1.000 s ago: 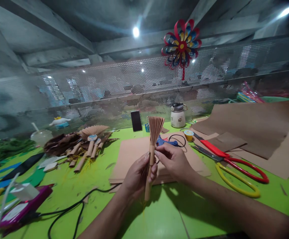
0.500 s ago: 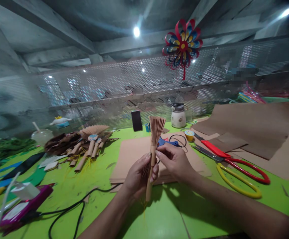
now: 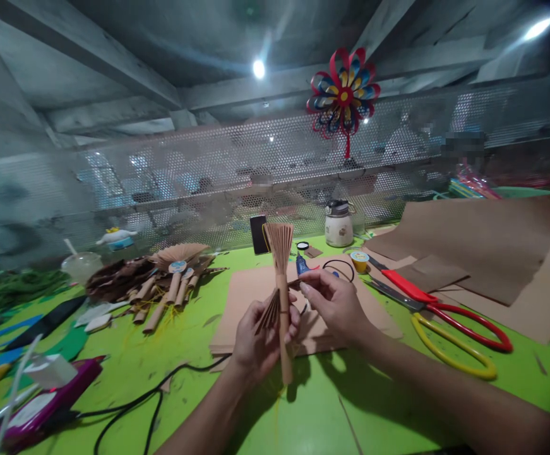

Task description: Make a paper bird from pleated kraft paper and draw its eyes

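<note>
My left hand (image 3: 260, 341) is closed round the rolled brown handle of a pleated paper fan (image 3: 279, 253), holding it upright over the green table (image 3: 127, 360). A second folded pleat sticks out to the left at the grip. My right hand (image 3: 334, 303) pinches at the fan's neck from the right, fingers pressed together on it. Beneath both hands lies a stack of brown card sheets (image 3: 246, 297). A blue glue gun (image 3: 303, 265) lies just behind the fan.
A pile of finished paper fans (image 3: 161, 278) lies at left. Large red and yellow scissors (image 3: 440, 309) lie at right beside big brown card sheets (image 3: 492, 246). A black cable (image 3: 151, 398), a pink device (image 3: 42, 398), a phone (image 3: 257, 234), a white jar (image 3: 338, 224), and a mesh screen (image 3: 208, 170) surround the spot.
The fan has tilted slightly left and dropped lower, and a second pleated part now spreads out at my left hand. The view shifted a little.
</note>
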Motion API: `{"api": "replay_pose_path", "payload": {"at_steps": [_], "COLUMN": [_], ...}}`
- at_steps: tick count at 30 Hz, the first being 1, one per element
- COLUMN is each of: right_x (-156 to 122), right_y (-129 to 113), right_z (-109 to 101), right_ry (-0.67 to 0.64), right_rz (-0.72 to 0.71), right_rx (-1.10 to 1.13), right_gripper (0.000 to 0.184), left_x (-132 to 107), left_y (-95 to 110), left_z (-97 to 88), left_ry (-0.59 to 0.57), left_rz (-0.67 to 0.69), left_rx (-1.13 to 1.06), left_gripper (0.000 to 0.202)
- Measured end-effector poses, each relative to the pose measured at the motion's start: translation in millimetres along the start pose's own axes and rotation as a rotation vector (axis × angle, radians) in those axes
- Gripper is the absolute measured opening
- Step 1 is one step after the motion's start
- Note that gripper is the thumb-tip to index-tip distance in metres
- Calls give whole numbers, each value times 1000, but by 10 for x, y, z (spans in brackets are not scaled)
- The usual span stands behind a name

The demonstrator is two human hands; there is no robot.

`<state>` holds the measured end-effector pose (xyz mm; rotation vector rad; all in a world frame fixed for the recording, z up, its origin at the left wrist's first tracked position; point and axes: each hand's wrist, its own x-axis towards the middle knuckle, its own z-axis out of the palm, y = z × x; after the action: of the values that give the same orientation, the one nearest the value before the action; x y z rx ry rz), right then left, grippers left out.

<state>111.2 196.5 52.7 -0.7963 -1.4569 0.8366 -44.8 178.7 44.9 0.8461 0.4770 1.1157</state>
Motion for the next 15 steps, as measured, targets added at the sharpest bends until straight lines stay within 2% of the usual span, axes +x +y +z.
{"api": "replay_pose_path", "payload": {"at_steps": [8, 15], "right_x": [36, 57], "right_y": [33, -24], "right_z": [-46, -76], "right_ry": [6, 42], "right_rz": [-44, -77], "right_rx": [-102, -179], "right_gripper": [18, 25], "left_x": [-5, -5], "left_y": [-7, -1], "left_z": [32, 49], "left_ry": [57, 62], "left_rz": [58, 16], "left_rx": [47, 37], "left_gripper": [25, 24]}}
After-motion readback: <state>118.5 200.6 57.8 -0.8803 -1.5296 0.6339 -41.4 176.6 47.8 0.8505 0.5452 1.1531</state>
